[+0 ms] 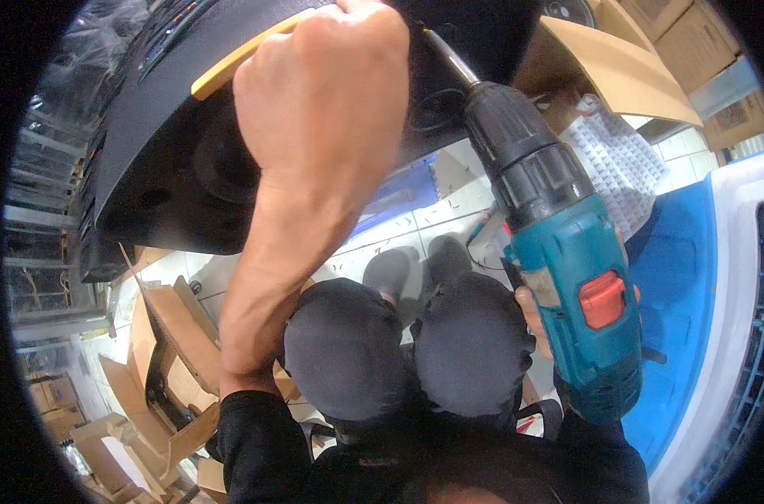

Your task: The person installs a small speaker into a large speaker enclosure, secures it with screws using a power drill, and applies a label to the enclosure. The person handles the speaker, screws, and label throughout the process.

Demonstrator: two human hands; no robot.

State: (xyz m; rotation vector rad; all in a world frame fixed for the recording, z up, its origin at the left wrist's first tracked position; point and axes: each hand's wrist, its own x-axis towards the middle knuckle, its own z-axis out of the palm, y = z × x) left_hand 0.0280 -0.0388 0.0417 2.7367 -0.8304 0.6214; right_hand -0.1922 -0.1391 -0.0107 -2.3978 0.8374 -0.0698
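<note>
My left hand (pixel 323 92) is closed in a fist over a large black cabinet-like piece (pixel 168 160) with round recesses. A flat yellow strip (pixel 243 60) sticks out from the fist to the left; the strip's full shape is hidden. In my right hand (pixel 533 321) is a teal and black power drill (pixel 567 252) with a red patch on its body. Most of that hand is behind the drill, with fingertips showing at its sides. The drill's long metal bit (pixel 453 59) points up and left toward the black surface, just right of my left fist. Contact at its tip cannot be made out.
Opened cardboard boxes (pixel 180 336) lie at the lower left, and another open carton (pixel 617 71) stands at the upper right. White patterned wrapping (pixel 613 155) hangs below it. A blue and white container (pixel 672 277) is at the right. Dark scraps dot the tiled floor (pixel 436 214).
</note>
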